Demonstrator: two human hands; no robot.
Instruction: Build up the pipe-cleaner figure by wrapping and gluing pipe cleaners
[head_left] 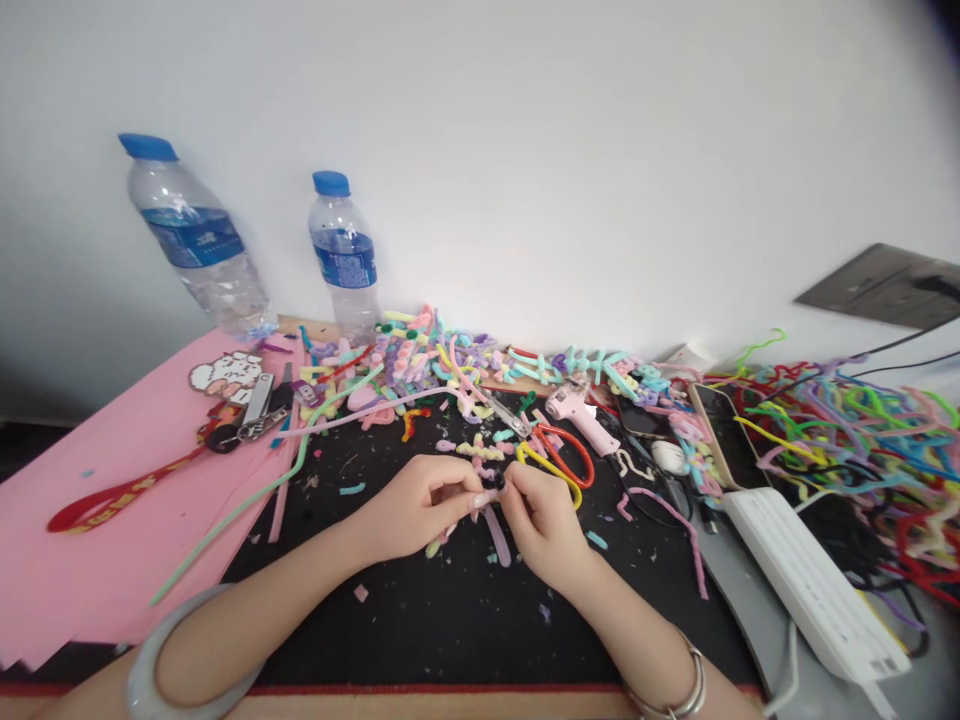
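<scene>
My left hand [416,510] and my right hand [545,520] meet over the black mat, fingertips pinched together. Between them is a small pipe cleaner piece, pale pink with a dark bit [500,482] at its top; the fingers hide much of it. A lilac pipe cleaner strip [497,538] shows just below the fingertips; whether it joins the held piece I cannot tell. Right behind the hands lie scissors [588,462] with orange and yellow handles, blades pointing away to the left. Short pastel pipe cleaner pieces [480,449] lie close to the fingertips.
Two water bottles [196,238] stand by the wall. Pink sheets [112,480] lie left, bearing a red strap [127,500]. A pink glue gun [589,420], a phone [726,430], a white power strip [817,585] and tangled pipe cleaners [862,430] are right. Twisted pieces [420,360] line the back.
</scene>
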